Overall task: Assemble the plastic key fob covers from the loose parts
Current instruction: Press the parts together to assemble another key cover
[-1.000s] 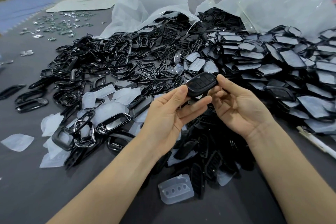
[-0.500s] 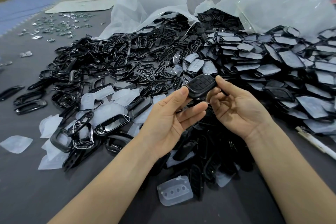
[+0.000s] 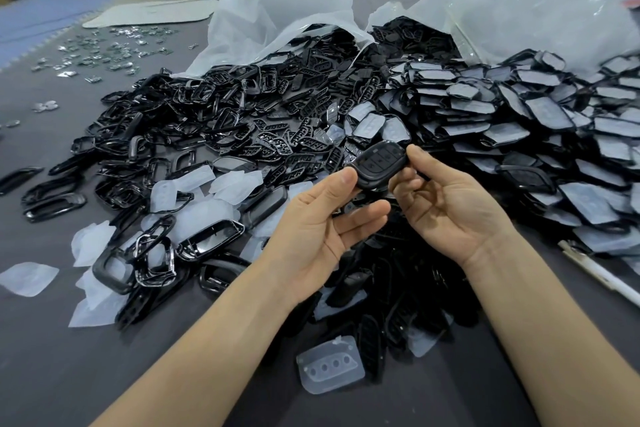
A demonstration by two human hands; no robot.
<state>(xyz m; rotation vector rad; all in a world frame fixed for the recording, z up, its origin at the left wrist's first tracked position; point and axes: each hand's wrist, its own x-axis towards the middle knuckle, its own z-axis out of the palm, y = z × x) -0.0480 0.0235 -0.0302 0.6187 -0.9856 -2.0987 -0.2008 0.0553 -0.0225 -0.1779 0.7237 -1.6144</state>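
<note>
A black key fob cover (image 3: 379, 165) with button shapes on its face is held up between both hands over the table. My left hand (image 3: 323, 225) touches its lower left end with the thumb, fingers stretched out below. My right hand (image 3: 450, 204) pinches its right end between thumb and fingers, palm up. Loose black frames (image 3: 211, 239), black button plates (image 3: 298, 146) and translucent white pads (image 3: 330, 369) lie scattered around and below my hands.
A heap of film-covered black shells (image 3: 519, 128) fills the right. Two open plastic bags (image 3: 284, 21) spill parts at the back. Small metal pieces (image 3: 104, 52) are strewn far left. A white pen-like tool (image 3: 599, 270) lies at the right edge on the grey table (image 3: 69, 357).
The fob cover has tilted between my hands and my right thumb has shifted along its right end. Both hands stay in about the same place.
</note>
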